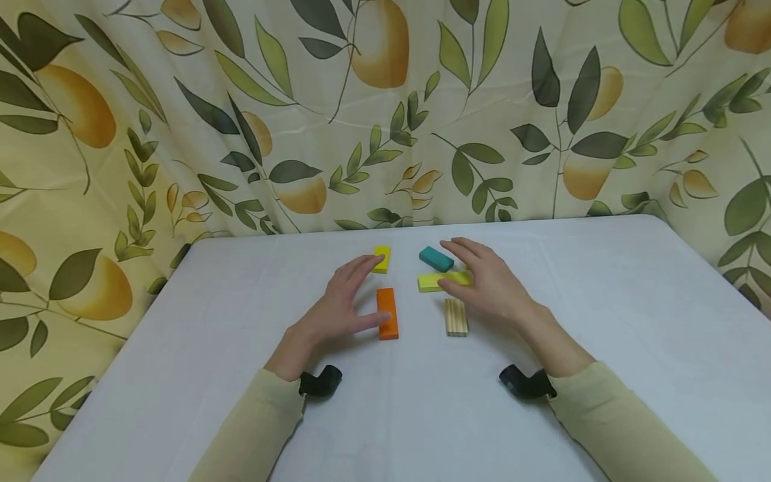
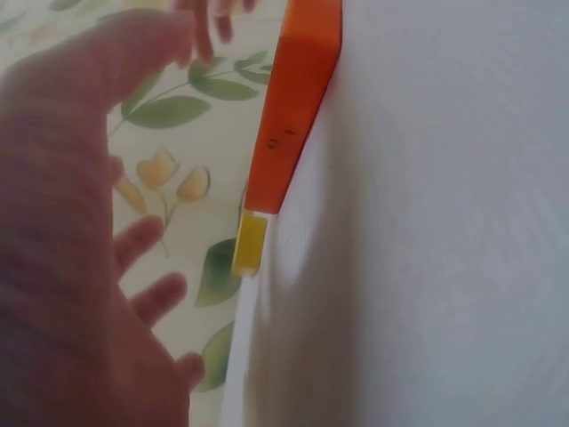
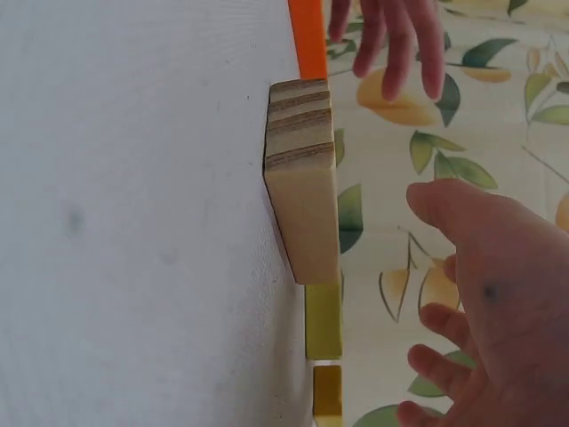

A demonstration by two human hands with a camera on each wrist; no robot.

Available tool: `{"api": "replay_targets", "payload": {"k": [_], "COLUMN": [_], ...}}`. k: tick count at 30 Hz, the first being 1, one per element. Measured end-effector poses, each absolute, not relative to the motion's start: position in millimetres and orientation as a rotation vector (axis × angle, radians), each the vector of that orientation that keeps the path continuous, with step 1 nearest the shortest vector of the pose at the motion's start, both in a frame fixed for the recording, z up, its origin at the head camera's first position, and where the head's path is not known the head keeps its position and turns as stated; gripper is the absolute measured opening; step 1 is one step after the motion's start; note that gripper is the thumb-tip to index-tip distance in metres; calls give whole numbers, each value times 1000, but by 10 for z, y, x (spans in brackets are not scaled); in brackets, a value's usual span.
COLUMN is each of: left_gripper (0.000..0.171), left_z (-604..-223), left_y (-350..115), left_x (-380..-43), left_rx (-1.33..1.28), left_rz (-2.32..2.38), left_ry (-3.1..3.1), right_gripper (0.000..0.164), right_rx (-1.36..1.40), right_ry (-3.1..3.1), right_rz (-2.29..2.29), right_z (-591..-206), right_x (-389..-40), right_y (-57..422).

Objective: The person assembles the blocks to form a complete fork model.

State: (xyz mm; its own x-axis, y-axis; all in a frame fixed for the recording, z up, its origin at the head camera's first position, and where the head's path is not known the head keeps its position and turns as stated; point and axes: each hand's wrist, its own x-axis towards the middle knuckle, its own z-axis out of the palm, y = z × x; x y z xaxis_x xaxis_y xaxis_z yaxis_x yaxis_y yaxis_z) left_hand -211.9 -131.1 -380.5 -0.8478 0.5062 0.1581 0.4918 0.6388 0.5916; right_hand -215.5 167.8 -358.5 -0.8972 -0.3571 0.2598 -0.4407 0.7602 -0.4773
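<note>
My left hand hovers over the left side of the blocks, its fingers spread and relaxed. In the head view its thumb overlaps an orange block, and its fingertips overlap a small yellow block. Over the right side, my right hand also has loose, spread fingers and holds nothing. Its thumb and palm overlap a yellow-green block, with a teal block just behind, near the fingertips. A striped bare-wood block lies below that thumb; the right wrist view shows the wood block apart from the hand.
All the blocks lie on a white-covered table. Along the table's far edge hangs a curtain printed with fruit and leaves. Dark wrist cameras are strapped at both sleeve cuffs, the left camera and the right camera, low over the table.
</note>
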Motion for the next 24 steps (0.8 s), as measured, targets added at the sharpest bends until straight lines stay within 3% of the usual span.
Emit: {"api": "replay_targets", "payload": {"k": [24], "left_gripper": [87], "left_z": [-3886], "left_y": [-1306], "left_x": [-2091], "left_rx": [874], "left_rz": [1022], "left_ry": [2744], "right_gripper": [53], "right_rx": [533], "right_ry": [-2892], "right_rz": [928], "right_z": [-3690], "right_x": [-2164], "right_y": [1731]}}
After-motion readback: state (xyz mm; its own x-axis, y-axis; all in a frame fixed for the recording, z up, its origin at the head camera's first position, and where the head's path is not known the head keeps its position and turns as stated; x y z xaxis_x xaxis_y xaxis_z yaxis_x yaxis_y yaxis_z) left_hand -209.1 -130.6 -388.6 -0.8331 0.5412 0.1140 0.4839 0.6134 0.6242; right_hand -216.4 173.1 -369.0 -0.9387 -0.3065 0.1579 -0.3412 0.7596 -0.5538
